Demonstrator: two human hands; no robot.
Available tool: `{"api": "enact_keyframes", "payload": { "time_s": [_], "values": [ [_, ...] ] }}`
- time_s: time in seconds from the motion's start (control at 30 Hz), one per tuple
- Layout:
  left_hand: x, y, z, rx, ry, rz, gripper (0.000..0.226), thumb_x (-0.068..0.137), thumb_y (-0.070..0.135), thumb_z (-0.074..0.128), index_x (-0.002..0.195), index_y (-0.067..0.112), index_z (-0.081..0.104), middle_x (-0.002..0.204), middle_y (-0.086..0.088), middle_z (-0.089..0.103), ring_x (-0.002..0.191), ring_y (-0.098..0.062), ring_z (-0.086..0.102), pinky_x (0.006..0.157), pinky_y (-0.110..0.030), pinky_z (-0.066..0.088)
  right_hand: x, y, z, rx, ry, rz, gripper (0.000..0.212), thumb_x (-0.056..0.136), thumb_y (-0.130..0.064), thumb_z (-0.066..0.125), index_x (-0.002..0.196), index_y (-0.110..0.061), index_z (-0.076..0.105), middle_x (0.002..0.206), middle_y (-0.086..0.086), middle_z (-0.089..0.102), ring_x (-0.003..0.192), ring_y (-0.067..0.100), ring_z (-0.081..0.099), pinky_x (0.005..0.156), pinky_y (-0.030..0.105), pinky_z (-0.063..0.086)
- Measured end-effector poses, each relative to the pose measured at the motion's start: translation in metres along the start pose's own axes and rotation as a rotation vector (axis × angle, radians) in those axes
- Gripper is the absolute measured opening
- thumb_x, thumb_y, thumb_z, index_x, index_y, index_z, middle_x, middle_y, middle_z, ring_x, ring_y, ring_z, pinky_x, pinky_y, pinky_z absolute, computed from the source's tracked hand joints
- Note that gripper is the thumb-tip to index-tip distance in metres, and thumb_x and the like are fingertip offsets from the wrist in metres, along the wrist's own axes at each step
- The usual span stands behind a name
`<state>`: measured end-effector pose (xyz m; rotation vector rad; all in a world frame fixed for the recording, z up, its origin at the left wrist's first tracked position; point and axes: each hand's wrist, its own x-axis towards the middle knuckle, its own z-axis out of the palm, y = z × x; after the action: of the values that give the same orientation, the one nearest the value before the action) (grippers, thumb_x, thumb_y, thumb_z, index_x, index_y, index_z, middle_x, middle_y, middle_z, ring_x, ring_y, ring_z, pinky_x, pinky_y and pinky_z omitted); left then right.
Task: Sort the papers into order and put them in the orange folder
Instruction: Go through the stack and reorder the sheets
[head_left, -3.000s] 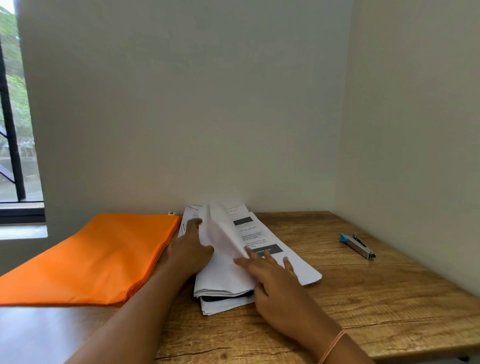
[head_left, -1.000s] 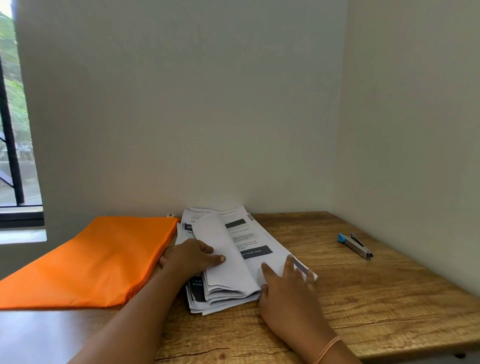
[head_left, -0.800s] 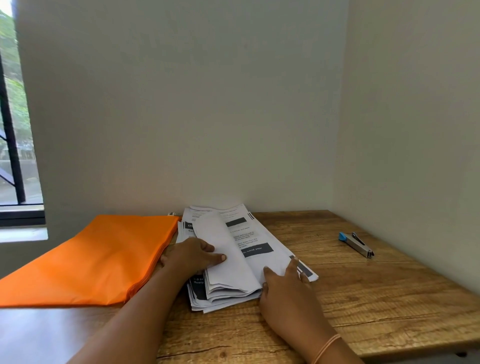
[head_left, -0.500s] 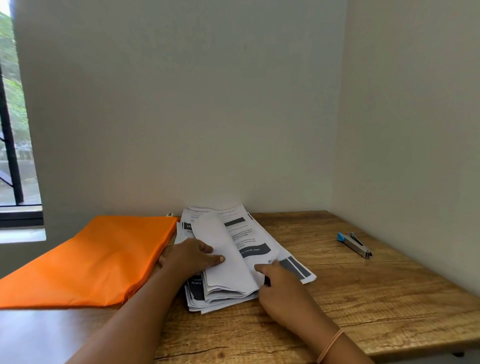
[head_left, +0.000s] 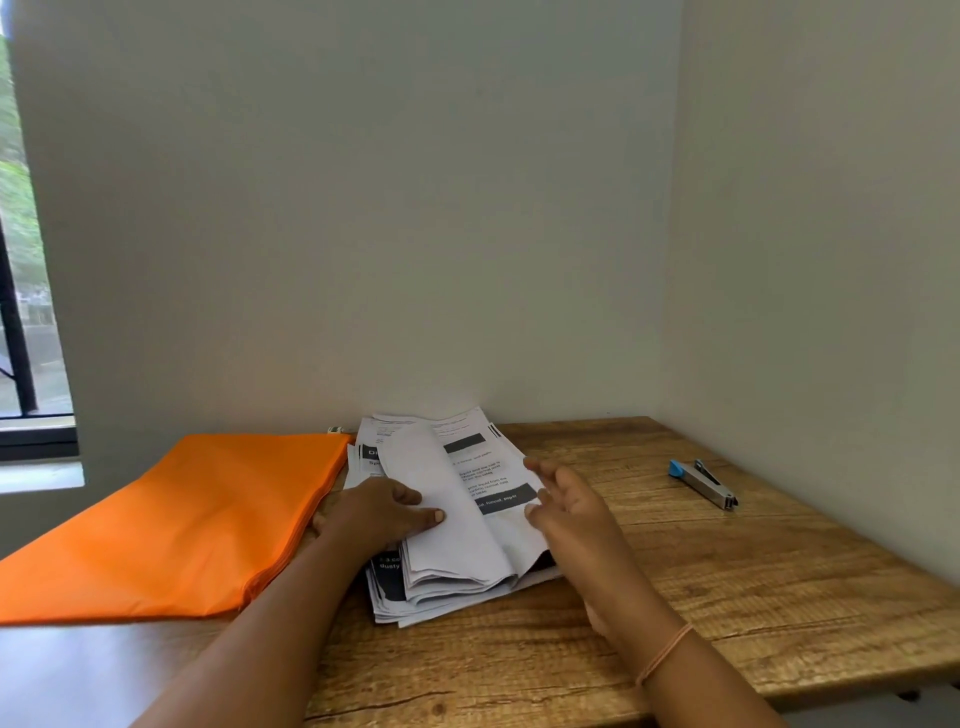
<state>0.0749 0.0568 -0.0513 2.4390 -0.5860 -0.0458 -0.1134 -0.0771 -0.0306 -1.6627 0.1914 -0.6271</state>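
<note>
The left hand (head_left: 376, 512) lies flat on the turned-over sheets and presses them down. The right hand (head_left: 566, 499) is open, with its fingers spread, at the right edge of the papers (head_left: 452, 535). I can't tell if it touches them. The papers sit in a messy heap on the counter (head_left: 675, 597), right beside the folder (head_left: 208, 514), which lies flat on the left. A stapler (head_left: 704, 483) lies well off to the right.

I think the sorting isn't done. It's best to pick up one sheet by its corner, look at its top, and keep the left hand pressing so nothing slides.
</note>
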Motion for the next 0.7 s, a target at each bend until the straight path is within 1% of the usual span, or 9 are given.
{"api": "enact_keyframes", "payload": {
  "time_s": [0.07, 0.13, 0.2, 0.3, 0.37, 0.47, 0.5, 0.6, 0.7],
  "values": [
    [-0.001, 0.001, 0.0, 0.004, -0.001, -0.001, 0.065, 0.07, 0.063, 0.069, 0.122, 0.025, 0.061, 0.135, -0.001, 0.054, 0.119, -0.02, 0.052, 0.103, -0.042, 0.041, 0.002, -0.004, -0.004, 0.188, 0.09, 0.004, 0.035, 0.092, 0.004, 0.045, 0.11, -0.023, 0.058, 0.112, -0.005, 0.065, 0.101, 0.013, 0.063, 0.081, 0.03, 0.054],
    [-0.002, 0.002, -0.001, -0.003, -0.003, -0.001, 0.064, 0.07, 0.062, 0.069, 0.122, 0.025, 0.061, 0.135, -0.001, 0.054, 0.12, -0.021, 0.051, 0.104, -0.041, 0.041, 0.001, -0.007, -0.007, 0.261, 0.169, -0.044, 0.028, 0.092, 0.002, 0.048, 0.102, -0.021, 0.061, 0.101, -0.004, 0.067, 0.09, 0.011, 0.064, 0.07, 0.024, 0.052],
    [-0.002, 0.002, -0.001, -0.011, -0.002, 0.003, 0.063, 0.072, 0.059, 0.07, 0.123, 0.023, 0.061, 0.135, -0.002, 0.054, 0.121, -0.02, 0.05, 0.104, -0.04, 0.041, -0.001, -0.009, -0.006, 0.23, 0.176, -0.125, 0.026, 0.092, -0.001, 0.051, 0.096, -0.023, 0.064, 0.097, -0.006, 0.068, 0.09, 0.007, 0.064, 0.074, 0.022, 0.052],
    [-0.004, 0.003, -0.002, 0.003, 0.001, 0.013, 0.061, 0.074, 0.057, 0.069, 0.123, 0.023, 0.061, 0.136, -0.002, 0.054, 0.122, -0.02, 0.05, 0.104, -0.034, 0.039, -0.007, -0.009, 0.003, 0.048, 0.044, -0.251, 0.029, 0.093, -0.002, 0.051, 0.101, -0.024, 0.067, 0.105, -0.007, 0.069, 0.102, 0.004, 0.062, 0.091, 0.023, 0.05],
    [-0.005, 0.005, -0.002, 0.007, 0.003, 0.018, 0.055, 0.079, 0.054, 0.066, 0.123, 0.022, 0.061, 0.132, 0.0, 0.057, 0.118, -0.018, 0.052, 0.099, -0.03, 0.041, -0.013, -0.01, 0.012, -0.103, -0.12, -0.283, 0.027, 0.094, -0.006, 0.051, 0.102, -0.026, 0.067, 0.107, -0.012, 0.067, 0.103, -0.002, 0.06, 0.091, 0.017, 0.049],
    [-0.005, 0.005, -0.001, 0.003, 0.04, 0.03, 0.04, 0.091, 0.052, 0.05, 0.111, 0.021, 0.066, 0.105, 0.002, 0.067, 0.095, -0.016, 0.061, 0.095, -0.038, 0.046, -0.021, -0.009, 0.026, -0.339, -0.263, -0.322, 0.024, 0.095, -0.014, 0.052, 0.108, -0.026, 0.068, 0.113, -0.014, 0.064, 0.104, -0.008, 0.056, 0.085, 0.003, 0.041],
    [-0.005, 0.006, -0.002, -0.013, 0.071, 0.021, 0.043, 0.094, 0.053, 0.041, 0.104, 0.02, 0.068, 0.095, 0.001, 0.067, 0.091, -0.017, 0.061, 0.095, -0.041, 0.046, -0.022, -0.008, 0.029, -0.395, -0.288, -0.337, 0.024, 0.095, -0.017, 0.051, 0.111, -0.024, 0.067, 0.117, -0.012, 0.064, 0.106, -0.007, 0.055, 0.086, 0.002, 0.04],
    [-0.008, 0.009, -0.006, -0.166, 0.13, 0.006, 0.061, 0.095, 0.061, 0.021, 0.096, 0.024, 0.069, 0.097, 0.0, 0.063, 0.097, -0.021, 0.059, 0.096, -0.039, 0.042, -0.025, -0.008, 0.036, -0.515, -0.38, -0.36, 0.027, 0.096, -0.02, 0.05, 0.118, -0.018, 0.065, 0.12, -0.004, 0.065, 0.108, 0.004, 0.058, 0.09, 0.01, 0.045],
    [-0.011, 0.013, -0.008, -0.133, 0.14, 0.034, 0.068, 0.073, 0.078, 0.03, 0.089, 0.023, 0.066, 0.09, 0.003, 0.062, 0.086, -0.019, 0.059, 0.088, -0.036, 0.047, -0.028, -0.007, 0.038, -0.587, -0.442, -0.348, 0.028, 0.095, -0.021, 0.05, 0.118, -0.017, 0.066, 0.116, -0.002, 0.067, 0.103, 0.008, 0.061, 0.091, 0.017, 0.049]
  ]
}}
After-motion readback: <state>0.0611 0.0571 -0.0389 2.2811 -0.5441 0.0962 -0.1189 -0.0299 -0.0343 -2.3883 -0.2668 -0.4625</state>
